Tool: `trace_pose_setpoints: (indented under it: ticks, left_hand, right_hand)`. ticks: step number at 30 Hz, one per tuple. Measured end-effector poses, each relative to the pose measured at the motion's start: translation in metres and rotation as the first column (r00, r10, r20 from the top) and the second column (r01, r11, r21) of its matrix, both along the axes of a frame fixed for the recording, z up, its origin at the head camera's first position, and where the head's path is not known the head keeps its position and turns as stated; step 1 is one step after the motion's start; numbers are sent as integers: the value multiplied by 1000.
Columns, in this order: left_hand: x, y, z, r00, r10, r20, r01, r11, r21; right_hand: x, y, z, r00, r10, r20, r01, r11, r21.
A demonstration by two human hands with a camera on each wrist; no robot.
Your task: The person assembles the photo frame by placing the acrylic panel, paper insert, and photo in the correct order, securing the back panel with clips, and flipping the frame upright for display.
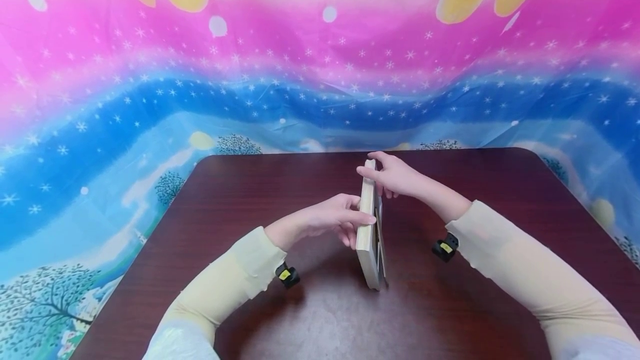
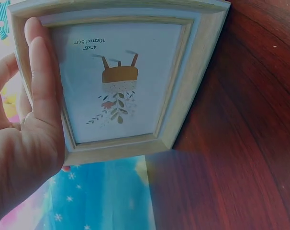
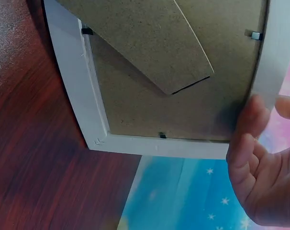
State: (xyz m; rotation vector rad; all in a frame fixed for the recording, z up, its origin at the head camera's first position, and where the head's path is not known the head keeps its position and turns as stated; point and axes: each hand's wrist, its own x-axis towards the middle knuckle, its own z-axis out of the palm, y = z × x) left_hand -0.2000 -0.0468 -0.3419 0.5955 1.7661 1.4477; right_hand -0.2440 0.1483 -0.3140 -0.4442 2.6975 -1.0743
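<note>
A light wooden picture frame stands on edge on the table, seen nearly edge-on in the head view. My left hand grips its upper edge, thumb over the edge and fingers against the front. At the far upper corner, my right hand pinches the frame between thumb and fingers. The left wrist view shows the front, with a print of a potted plant appearing upside down. On the back, in the right wrist view, are a brown backing board, a stand flap and small dark clips.
The dark red-brown wooden table extends around both forearms. Behind it hangs a pink and blue cloth with snowflakes and trees. A small black device with a yellow mark sits at each wrist, on cream sleeves.
</note>
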Motion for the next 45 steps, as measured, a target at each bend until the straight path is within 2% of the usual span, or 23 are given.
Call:
trace_pose_setpoints:
  ticks: [7,10,23,29,32,38,45]
  left_hand:
    - [3,4,2,1000,-7,5,7,1000,-6]
    - [5,6,3,1000,-1,2,1,1000,-21]
    - [7,10,-1,999,22,-25,-22,1000,-16]
    - [8,2,-3,998,56,-40,-57,998,-16]
    - [7,-5,-8,995,80,-56,-80,997,-11]
    - [3,-20,-24,989,129,-68,-129,992,11]
    - [-6,-33,-41,972,219,-79,-220,975,-2]
  right_hand:
    - [0,-8,0,998,-62,-24,65,985,161]
    - [1,-10,0,997,-70,-40,77,977,197]
    - [-1,-9,-2,993,-105,-53,112,984,140]
    - [-2,-2,1,993,-111,-39,115,984,137]
    - [-2,4,2,994,-105,-28,108,985,135]
    - [0,17,1,996,-88,-18,90,989,115]
    - [8,30,-1,997,-57,-48,60,996,59]
